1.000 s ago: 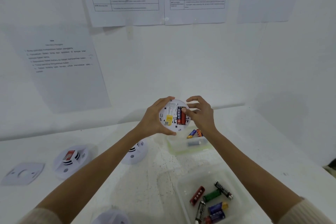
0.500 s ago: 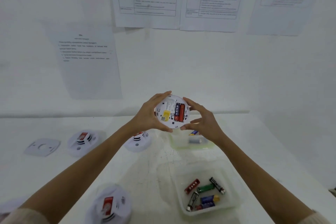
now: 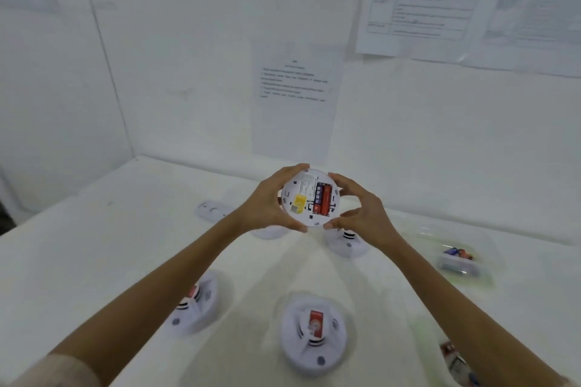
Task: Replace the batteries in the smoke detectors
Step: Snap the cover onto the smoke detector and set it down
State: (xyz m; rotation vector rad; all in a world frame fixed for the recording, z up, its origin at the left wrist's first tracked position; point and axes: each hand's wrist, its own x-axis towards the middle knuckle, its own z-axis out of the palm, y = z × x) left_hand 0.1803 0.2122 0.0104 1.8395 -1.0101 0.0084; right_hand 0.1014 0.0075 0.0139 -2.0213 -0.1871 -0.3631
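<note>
I hold a round white smoke detector (image 3: 306, 198) up above the table, its back toward me. Two red batteries (image 3: 323, 199) sit side by side in its open compartment, next to a yellow label. My left hand (image 3: 267, 203) grips the detector's left rim, fingers over the top and thumb under the bottom. My right hand (image 3: 358, 212) grips the right rim the same way. Several other white detectors lie on the table: one front centre (image 3: 314, 331), one front left (image 3: 196, 305), one under my right wrist (image 3: 345, 243), one under my left hand, mostly hidden.
A white mounting plate (image 3: 213, 210) lies at the back left of the white table (image 3: 94, 261). A clear tub with batteries (image 3: 460, 258) stands at the right. Another battery container (image 3: 456, 361) shows at the bottom right edge. Printed sheets hang on the walls behind.
My right hand left the batteries and took hold of the detector's right rim. My view swung to the left, so the tubs now sit at the right and more detectors show in front.
</note>
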